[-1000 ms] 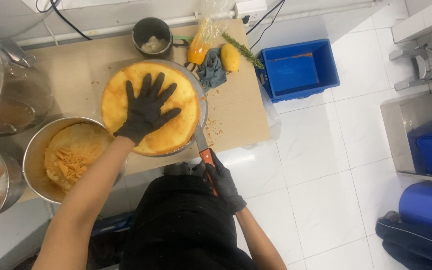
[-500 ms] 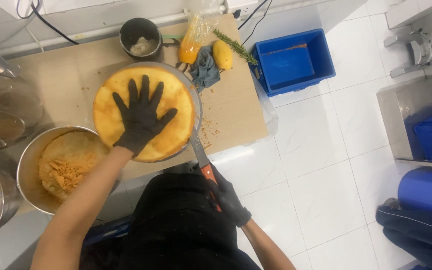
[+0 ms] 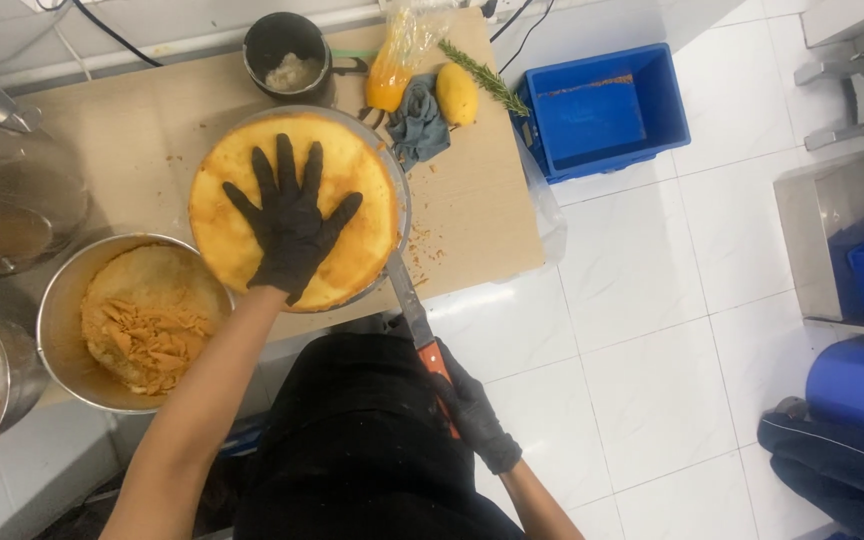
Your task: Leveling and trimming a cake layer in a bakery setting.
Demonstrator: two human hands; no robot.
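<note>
1. Your left hand (image 3: 292, 225) lies flat on the round yellow cake (image 3: 294, 208), fingers spread and not clenched — keep this even pressure so the cake does not turn.
2. Your right hand (image 3: 472, 410) is clenched around the orange handle of the knife (image 3: 414, 315); its blade enters the cake's side at the near right edge.
3. The cake sits on a metal stand (image 3: 404, 195) on the brown table (image 3: 482, 215). Hold the blade level — a tilted cut would probably give uneven layers.
4. Leave the bowl of crumbs (image 3: 137, 320) at your left alone.
</note>
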